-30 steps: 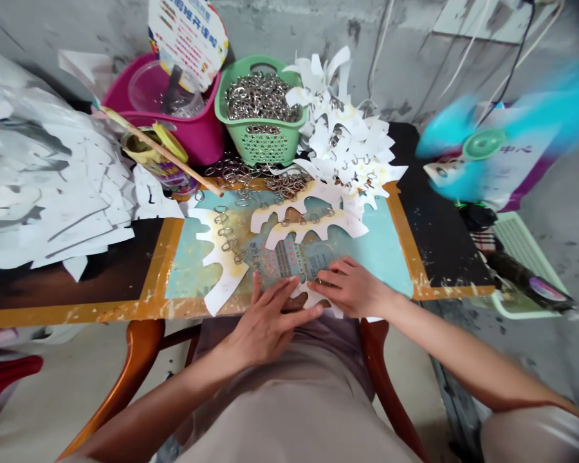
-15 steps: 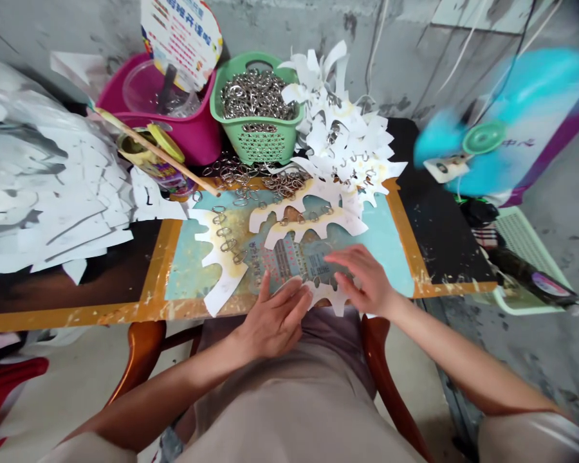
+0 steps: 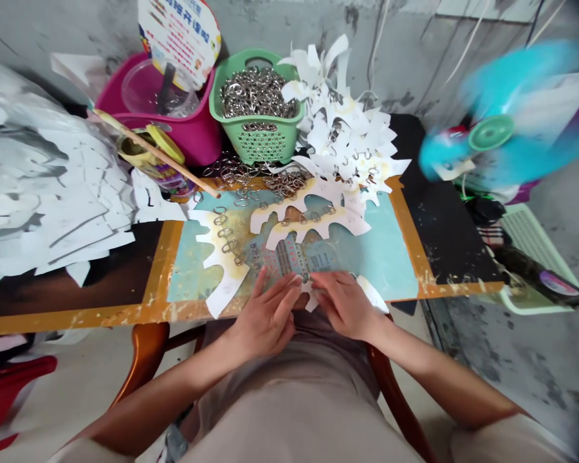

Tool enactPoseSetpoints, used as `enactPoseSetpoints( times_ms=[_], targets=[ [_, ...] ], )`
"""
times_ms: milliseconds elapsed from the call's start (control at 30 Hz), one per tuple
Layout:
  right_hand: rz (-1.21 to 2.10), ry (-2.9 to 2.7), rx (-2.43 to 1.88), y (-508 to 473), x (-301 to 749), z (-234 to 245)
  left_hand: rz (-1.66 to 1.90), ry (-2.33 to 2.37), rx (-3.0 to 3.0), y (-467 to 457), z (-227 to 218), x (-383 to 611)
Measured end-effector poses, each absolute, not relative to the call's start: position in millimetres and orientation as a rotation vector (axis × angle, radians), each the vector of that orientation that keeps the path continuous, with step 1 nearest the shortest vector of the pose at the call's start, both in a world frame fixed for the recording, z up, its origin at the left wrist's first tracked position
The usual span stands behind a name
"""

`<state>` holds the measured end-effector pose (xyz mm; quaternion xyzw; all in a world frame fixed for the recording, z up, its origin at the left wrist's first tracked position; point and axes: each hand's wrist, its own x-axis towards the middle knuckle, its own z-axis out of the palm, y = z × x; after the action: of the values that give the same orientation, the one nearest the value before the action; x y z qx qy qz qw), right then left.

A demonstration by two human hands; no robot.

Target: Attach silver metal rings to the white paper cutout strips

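Note:
At the table's front edge a white cut-out strip (image 3: 312, 301) with scalloped tabs lies under both my hands, and its right end shows beyond my right hand. My left hand (image 3: 269, 316) presses its fingertips on the strip's left part, thumb raised. My right hand (image 3: 346, 303) is bent over the middle, fingertips close to my left ones at a small metal ring (image 3: 305, 278). The fingers hide most of the strip. To the left, another glue-stained strip (image 3: 222, 260) carries several metal rings (image 3: 229, 246) in a row. Two more strips (image 3: 318, 226) with rings lie ahead.
Loose rings (image 3: 284, 183) lie before a green basket (image 3: 253, 138) full of rings. A magenta bin (image 3: 205, 138), an open can (image 3: 174, 180) and a wooden stick (image 3: 164, 157) stand left of it. White cut-outs pile up left (image 3: 43, 193) and behind (image 3: 347, 128). A blue fan (image 3: 491, 133) spins at right.
My right hand has moved left and down onto the strip, its fingers now next to my left fingertips. The strip's right end now shows farther to the right. The view has shifted slightly.

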<state>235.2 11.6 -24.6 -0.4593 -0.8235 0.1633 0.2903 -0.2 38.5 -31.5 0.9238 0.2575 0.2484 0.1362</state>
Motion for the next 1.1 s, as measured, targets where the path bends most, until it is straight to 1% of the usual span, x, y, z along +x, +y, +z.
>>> enactPoseSetpoints(
  times_ms=[100, 333, 533, 633, 700, 767, 833, 967, 1100],
  targets=[
    [0.506, -2.045, -1.291, 8.1, 236.1, -26.2, 0.668, 0.821, 2.718, 37.4, -29.4, -0.6],
    [0.260, -2.261, -1.356, 1.0, 220.8, -25.5, 0.605, 0.918, 2.751, 36.4, -28.1, 3.1],
    [0.252, -2.242, -1.433, 1.4, 209.6, -27.3, 0.564, 0.980, 2.804, 36.5, -31.7, 5.3],
    [0.434, -2.102, -1.406, 0.5, 214.0, -29.1, 0.556, 0.985, 2.810, 34.9, -33.0, 5.8],
    [0.596, -1.853, -1.425, -2.5, 219.5, -30.1, 0.526, 0.972, 2.812, 34.2, -32.7, 6.4],
    [0.635, -1.640, -1.453, -6.7, 223.8, -31.0, 0.490, 0.955, 2.827, 33.9, -32.2, 7.0],
    [0.562, -1.676, -1.446, -10.1, 224.5, -31.5, 0.465, 0.949, 2.839, 33.9, -31.9, 7.0],
    [0.377, -2.054, -1.404, -10.6, 215.9, -31.2, 0.450, 0.947, 2.829, 34.9, -30.7, 4.6],
    [0.247, -2.130, -1.497, -7.7, 205.4, -31.6, 0.451, 0.952, 2.798, 36.0, -27.8, 1.6]
  ],
)
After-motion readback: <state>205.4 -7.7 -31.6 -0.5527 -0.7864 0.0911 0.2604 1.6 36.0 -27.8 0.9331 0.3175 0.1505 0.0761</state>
